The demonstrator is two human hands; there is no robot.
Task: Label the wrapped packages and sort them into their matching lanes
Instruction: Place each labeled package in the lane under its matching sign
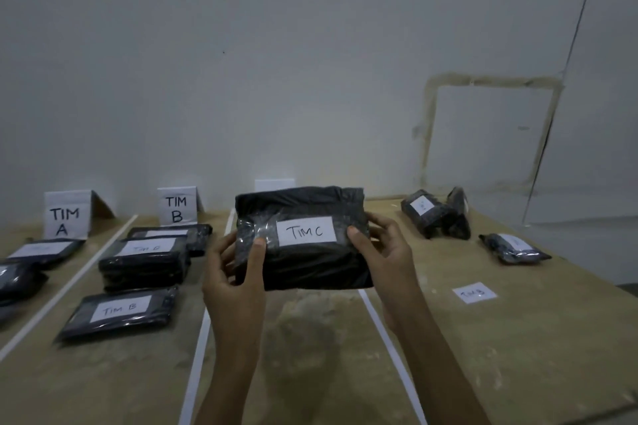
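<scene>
A black wrapped package (303,266) with a white label reading "TIM C" is held up above the middle lane. My left hand (234,272) grips its left side, thumb on the front. My right hand (383,252) grips its right side, thumb by the label's edge. Behind it, a white lane sign (274,184) is mostly hidden. Signs "TIM A" (67,214) and "TIM B" (177,206) stand at the back left. Three labelled packages (119,312) lie in the B lane, and others (45,250) lie in the A lane.
White tape strips (390,338) divide the brown table into lanes. At the right lie black wrapped packages (433,214) and one more (514,247). A loose white label (474,293) rests on the table at the right. A grey wall stands behind.
</scene>
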